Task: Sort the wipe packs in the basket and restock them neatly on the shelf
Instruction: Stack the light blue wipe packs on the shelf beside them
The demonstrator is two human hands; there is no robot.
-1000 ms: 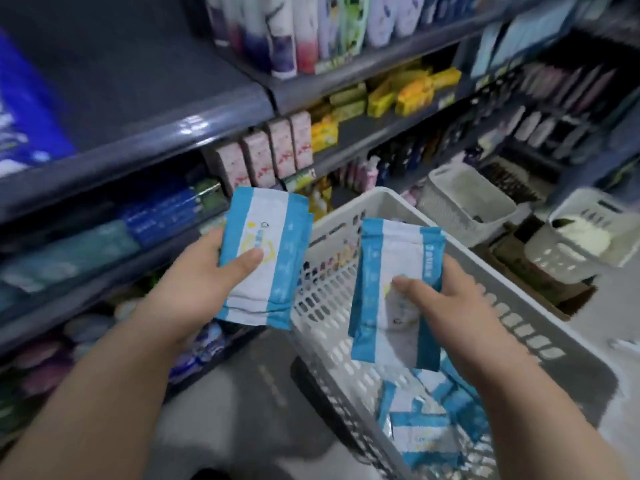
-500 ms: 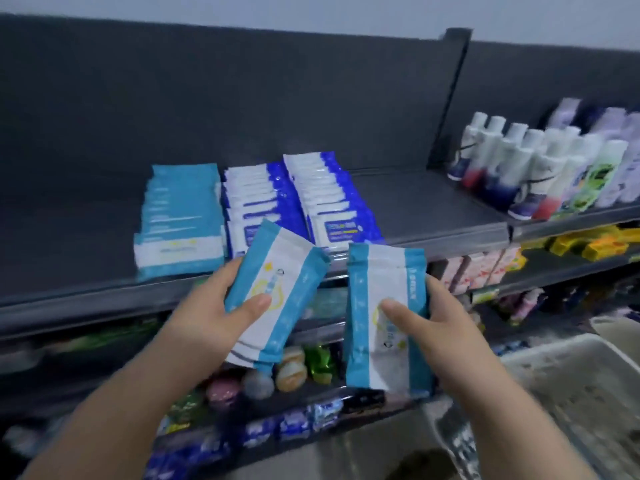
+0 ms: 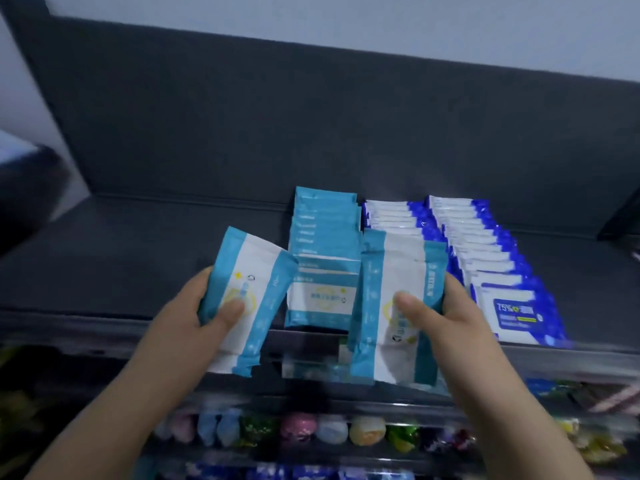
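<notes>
My left hand (image 3: 194, 313) grips a light-blue and white wipe pack (image 3: 254, 282), tilted to the right, just in front of the dark shelf (image 3: 145, 265). My right hand (image 3: 446, 323) grips a second light-blue and white pack (image 3: 391, 282), held upright over the shelf's front edge. Between the two held packs stands a row of matching light-blue packs (image 3: 323, 237) on the shelf. To its right stand two rows of dark-blue and white packs (image 3: 491, 258). The basket is out of view.
The shelf's left part in front of the dark back panel (image 3: 311, 116) is bare. A lower shelf holds small round coloured items (image 3: 332, 431). A dark blurred object (image 3: 27, 181) sits at the far left edge.
The view swung from the basket up to the shelf. Both hands carried their packs up and forward to the shelf's front edge, on either side of the light-blue row.
</notes>
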